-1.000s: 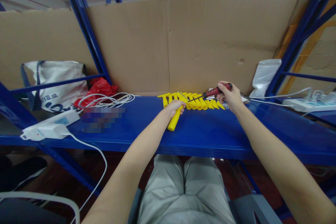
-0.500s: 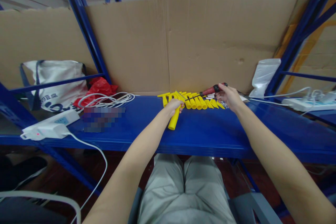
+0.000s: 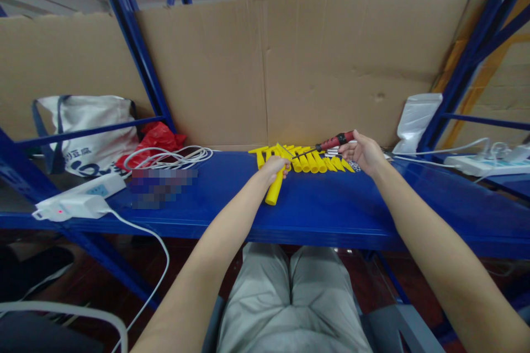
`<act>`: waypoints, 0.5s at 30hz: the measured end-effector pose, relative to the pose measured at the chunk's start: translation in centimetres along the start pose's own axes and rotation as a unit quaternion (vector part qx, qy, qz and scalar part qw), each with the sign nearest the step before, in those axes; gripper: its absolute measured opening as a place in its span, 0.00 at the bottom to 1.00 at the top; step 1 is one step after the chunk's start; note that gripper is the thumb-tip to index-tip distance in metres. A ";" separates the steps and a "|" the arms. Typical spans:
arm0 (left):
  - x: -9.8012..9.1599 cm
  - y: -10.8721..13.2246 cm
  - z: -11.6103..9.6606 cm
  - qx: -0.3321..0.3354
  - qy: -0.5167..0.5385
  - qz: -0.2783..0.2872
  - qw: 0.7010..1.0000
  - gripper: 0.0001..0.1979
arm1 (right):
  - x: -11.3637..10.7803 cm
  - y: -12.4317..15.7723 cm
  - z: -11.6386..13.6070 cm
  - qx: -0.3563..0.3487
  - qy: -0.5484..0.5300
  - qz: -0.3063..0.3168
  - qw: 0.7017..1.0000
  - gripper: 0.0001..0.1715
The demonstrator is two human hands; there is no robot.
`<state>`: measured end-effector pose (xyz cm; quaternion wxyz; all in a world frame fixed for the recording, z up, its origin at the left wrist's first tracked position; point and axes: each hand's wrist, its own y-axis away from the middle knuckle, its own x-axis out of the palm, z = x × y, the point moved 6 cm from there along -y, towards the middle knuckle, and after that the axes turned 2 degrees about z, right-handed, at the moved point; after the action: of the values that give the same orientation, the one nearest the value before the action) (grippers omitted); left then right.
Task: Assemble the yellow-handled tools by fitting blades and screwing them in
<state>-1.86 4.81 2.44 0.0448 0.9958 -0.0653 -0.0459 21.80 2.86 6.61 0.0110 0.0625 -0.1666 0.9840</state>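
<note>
My left hand [image 3: 276,169] is closed around a yellow plastic piece with a round tubular handle [image 3: 273,193], which points toward me. In my right hand [image 3: 362,153] the fingers are on the rear end of a screwdriver [image 3: 336,141] with a dark red and black handle. Its thin shaft slants down to the left, and the tip meets the top of the yellow piece beside my left hand; the exact contact is too small to make out. Behind and beside my hands lies a row of several similar yellow tubular pieces [image 3: 313,162], with flat yellow pointed pieces [image 3: 337,164] at its right end.
The blue shelf [image 3: 331,207] is backed by cardboard [image 3: 331,66]. On the left are a power strip [image 3: 78,198], a coiled white cable [image 3: 178,158], a red plastic bag [image 3: 159,140] and a canvas bag [image 3: 95,121]. A white pouch [image 3: 418,121] and another power strip [image 3: 488,162] are at right.
My right hand has turned on the screwdriver handle and its fingers have loosened a little. My left hand and the yellow piece have stayed in place.
</note>
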 end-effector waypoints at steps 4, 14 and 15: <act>-0.1 -0.2 0.1 0.003 -0.005 -0.005 1.000 0.10 | -0.3 -0.2 0.3 -0.039 -0.008 -0.014 0.999 0.23; -0.2 -0.4 0.2 0.001 -0.004 -0.011 1.000 0.10 | -1.5 -0.5 0.1 -0.095 0.034 -0.075 0.992 0.20; -0.2 -0.4 0.2 0.001 -0.005 -0.011 1.000 0.09 | -1.5 -0.5 0.2 -0.099 0.035 -0.075 0.992 0.20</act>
<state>-2.03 5.20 2.19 0.0429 0.9963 -0.0541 -0.0518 23.29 3.22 6.78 0.0966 0.0394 -0.2574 0.9606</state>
